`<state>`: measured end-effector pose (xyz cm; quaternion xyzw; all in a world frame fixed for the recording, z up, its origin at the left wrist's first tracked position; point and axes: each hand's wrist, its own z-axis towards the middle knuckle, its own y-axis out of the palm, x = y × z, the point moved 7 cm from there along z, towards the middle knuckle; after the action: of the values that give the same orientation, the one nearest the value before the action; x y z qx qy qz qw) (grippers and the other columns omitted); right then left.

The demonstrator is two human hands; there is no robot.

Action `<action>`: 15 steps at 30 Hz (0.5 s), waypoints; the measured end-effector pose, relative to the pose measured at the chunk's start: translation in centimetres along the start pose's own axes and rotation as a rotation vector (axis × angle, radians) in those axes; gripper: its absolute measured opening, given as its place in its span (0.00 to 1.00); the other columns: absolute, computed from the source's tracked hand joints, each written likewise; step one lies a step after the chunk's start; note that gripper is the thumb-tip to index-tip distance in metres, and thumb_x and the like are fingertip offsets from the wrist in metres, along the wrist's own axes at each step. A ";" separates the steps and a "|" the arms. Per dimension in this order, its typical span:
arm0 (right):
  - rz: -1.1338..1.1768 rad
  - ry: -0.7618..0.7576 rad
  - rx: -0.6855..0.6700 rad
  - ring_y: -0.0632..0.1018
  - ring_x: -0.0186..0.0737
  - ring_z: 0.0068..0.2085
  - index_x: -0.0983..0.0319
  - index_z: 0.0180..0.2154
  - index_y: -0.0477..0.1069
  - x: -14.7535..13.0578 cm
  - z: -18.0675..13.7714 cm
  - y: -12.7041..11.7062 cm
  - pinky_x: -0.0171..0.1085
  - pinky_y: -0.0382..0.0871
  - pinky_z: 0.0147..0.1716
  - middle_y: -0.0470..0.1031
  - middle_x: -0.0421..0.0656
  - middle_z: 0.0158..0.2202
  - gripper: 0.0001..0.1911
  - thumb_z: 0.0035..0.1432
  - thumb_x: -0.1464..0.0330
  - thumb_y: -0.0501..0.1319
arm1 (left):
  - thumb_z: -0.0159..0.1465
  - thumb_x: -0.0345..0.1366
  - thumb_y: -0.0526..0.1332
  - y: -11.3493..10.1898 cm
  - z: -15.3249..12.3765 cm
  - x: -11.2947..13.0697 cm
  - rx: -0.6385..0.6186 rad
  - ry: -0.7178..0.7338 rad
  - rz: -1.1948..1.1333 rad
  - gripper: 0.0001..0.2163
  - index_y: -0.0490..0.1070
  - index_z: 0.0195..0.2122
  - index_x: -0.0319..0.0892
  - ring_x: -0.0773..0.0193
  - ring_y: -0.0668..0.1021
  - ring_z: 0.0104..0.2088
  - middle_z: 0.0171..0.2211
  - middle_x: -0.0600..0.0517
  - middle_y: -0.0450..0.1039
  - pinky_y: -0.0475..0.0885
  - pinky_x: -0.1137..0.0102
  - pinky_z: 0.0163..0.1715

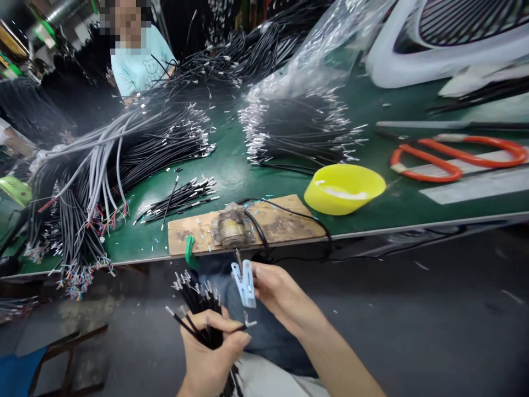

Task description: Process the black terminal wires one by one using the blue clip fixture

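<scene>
My left hand is closed around a bundle of short black cables with stripped, silvery ends. Between its thumb and forefinger, one cable end sticks out to the right. Just above, my right hand grips a light blue clothespin by its right side; some fingertips are hidden behind it. The clothespin sits at the thin shaft of a small, grimy motor. That motor is fixed to a wooden board at the table edge.
A green clip sits at the board's front left. On the green table lie loose black cables, large cable piles, a yellow bowl and orange-handled scissors. A person sits across the table.
</scene>
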<state>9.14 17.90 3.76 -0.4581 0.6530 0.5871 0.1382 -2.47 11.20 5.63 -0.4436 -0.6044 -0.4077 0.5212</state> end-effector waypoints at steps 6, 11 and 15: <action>0.041 -0.011 0.004 0.67 0.32 0.20 0.65 0.22 0.76 0.1 0.5 1.0 0.32 0.62 0.22 0.70 0.38 0.17 0.22 0.42 0.51 0.67 | 0.45 0.41 0.70 -0.2 0.7 0.4 0.046 0.032 0.049 0.09 0.74 0.15 0.45 0.63 0.67 0.16 0.11 0.52 0.68 0.65 0.67 0.19; 0.045 -0.072 0.047 0.71 0.35 0.20 0.64 0.24 0.76 0.5 0.4 0.5 0.34 0.65 0.22 0.73 0.40 0.19 0.20 0.44 0.52 0.66 | 0.44 0.43 0.70 0.7 0.9 -0.5 0.008 -0.022 -0.019 0.11 0.73 0.15 0.45 0.66 0.63 0.13 0.10 0.53 0.64 0.59 0.69 0.15; 0.101 -0.057 0.039 0.73 0.37 0.22 0.64 0.29 0.76 1.1 0.3 0.4 0.35 0.67 0.22 0.75 0.42 0.22 0.19 0.47 0.53 0.65 | 0.45 0.43 0.70 1.1 0.7 -0.2 -0.006 -0.023 0.013 0.10 0.74 0.16 0.45 0.65 0.64 0.14 0.11 0.52 0.66 0.59 0.69 0.16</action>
<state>8.16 17.65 3.12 -0.4049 0.6824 0.5932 0.1357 -1.57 12.20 5.40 -0.4539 -0.6063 -0.4008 0.5155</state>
